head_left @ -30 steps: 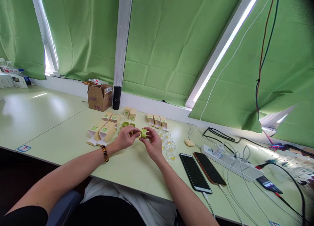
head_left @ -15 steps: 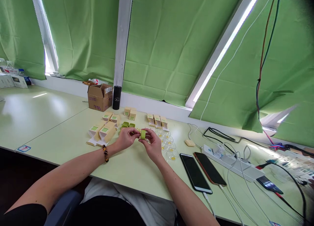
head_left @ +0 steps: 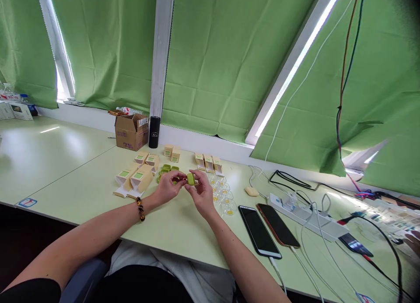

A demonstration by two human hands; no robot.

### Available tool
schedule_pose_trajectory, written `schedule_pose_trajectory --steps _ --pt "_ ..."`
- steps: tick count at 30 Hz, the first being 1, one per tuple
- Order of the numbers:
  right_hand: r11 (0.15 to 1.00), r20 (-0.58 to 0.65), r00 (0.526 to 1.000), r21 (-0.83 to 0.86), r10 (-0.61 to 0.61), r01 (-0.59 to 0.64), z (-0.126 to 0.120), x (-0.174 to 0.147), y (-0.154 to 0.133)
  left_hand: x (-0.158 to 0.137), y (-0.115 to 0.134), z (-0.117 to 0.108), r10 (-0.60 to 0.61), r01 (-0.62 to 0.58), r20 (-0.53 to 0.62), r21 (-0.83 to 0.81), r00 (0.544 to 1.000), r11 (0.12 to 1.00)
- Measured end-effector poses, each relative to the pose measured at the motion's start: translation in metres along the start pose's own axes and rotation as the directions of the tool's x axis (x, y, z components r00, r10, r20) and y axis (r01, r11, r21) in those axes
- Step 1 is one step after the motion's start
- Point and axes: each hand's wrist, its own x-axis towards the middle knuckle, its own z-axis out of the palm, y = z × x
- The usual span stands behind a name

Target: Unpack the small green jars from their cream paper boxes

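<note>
Above the near part of the table, my right hand holds a small green case between thumb and fingers. Just to its left, the fingers of my left hand are pinched together close to the case; whatever they may hold is too small to make out. Behind my left hand stand several green cases, partly covered by it. Several clear plastic pieces with yellow spots lie to the right of my right hand. Cream cardboard boxes with green labels stand open at left.
More cream boxes stand toward the back. A brown carton and a black tumbler are by the wall. On the right lie two phones, a power strip and tangled cables.
The green case has turned slightly and tilts in my right fingers. My left fingers stay close beside it. The whole view has shifted slightly.
</note>
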Motion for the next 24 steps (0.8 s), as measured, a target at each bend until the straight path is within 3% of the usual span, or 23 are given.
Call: schedule_pose_trajectory --steps 8,12,20,24 --pt "0.986 -0.063 0.996 -0.157 -0.068 0.057 -0.003 -0.001 0.001 0.004 0.004 -0.015 0.146 -0.156 0.102 0.099 0.984 0.983" --pt "0.961 -0.029 0.990 -0.245 -0.138 0.127 -0.003 -0.003 0.003 0.008 0.002 -0.016 0.231 -0.251 0.151 0.128 0.961 0.960" --pt "0.909 0.014 0.961 -0.320 -0.278 0.267 -0.006 -0.001 -0.007 0.007 -0.004 -0.012 0.301 -0.321 0.130 0.184 0.945 0.929" --pt "0.827 -0.006 0.925 -0.450 -0.380 0.337 -0.008 -0.002 -0.014 0.007 -0.006 -0.013 0.350 -0.361 0.091 0.247 0.932 0.899"
